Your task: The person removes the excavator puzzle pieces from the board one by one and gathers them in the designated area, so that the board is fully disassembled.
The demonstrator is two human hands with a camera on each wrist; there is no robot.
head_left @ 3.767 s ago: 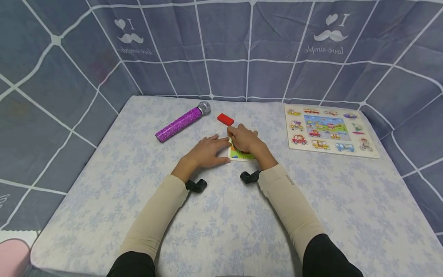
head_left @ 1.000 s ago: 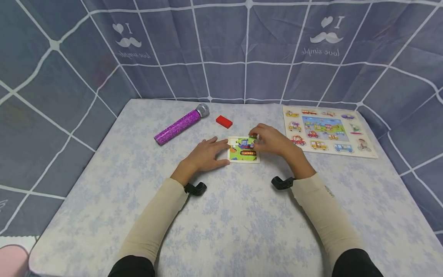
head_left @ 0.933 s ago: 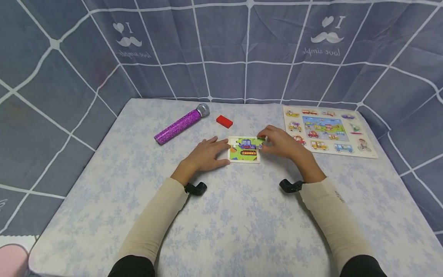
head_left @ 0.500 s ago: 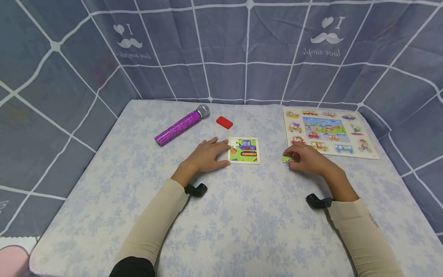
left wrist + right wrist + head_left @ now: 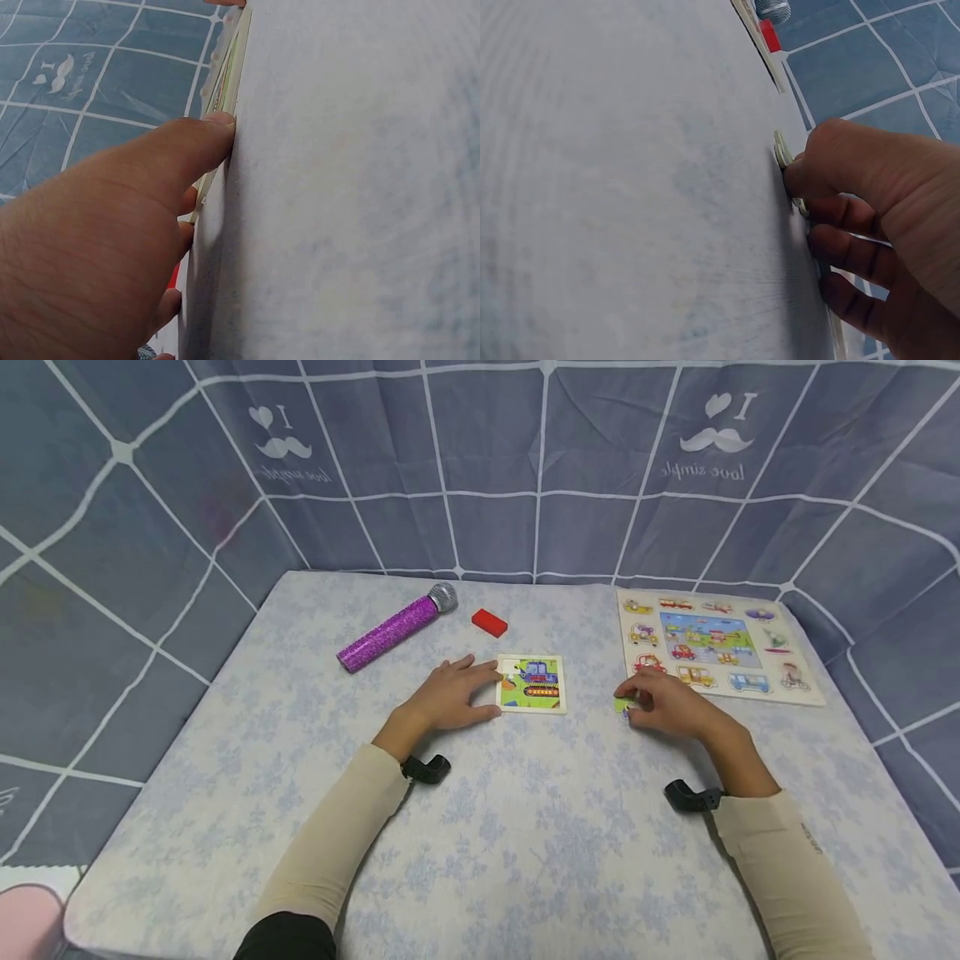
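A small square puzzle (image 5: 542, 691) with a blue and orange tracked vehicle lies flat in its pale frame mid-table. My left hand (image 5: 448, 695) rests at its left side, fingers spread; in the left wrist view the thumb of this hand (image 5: 112, 225) touches the frame's edge (image 5: 238, 67). Right of the puzzle, my right hand (image 5: 671, 703) pinches a small green puzzle piece (image 5: 622, 704) low at the table surface. The right wrist view shows the piece (image 5: 781, 148) between thumb and fingers of the hand (image 5: 885, 225); its underside is hidden.
A larger board of vehicle pictures (image 5: 720, 685) lies at the back right, just behind my right hand. A red block (image 5: 490, 622) and a glittery purple microphone (image 5: 390, 632) lie behind the puzzle. A grey-blue gridded cloth (image 5: 487, 452) hangs behind the patterned tabletop (image 5: 480, 860).
My right hand has moved from the puzzle rightward and toward the front with the green piece, then stayed nearly still for the last half second. My left hand has kept its place.
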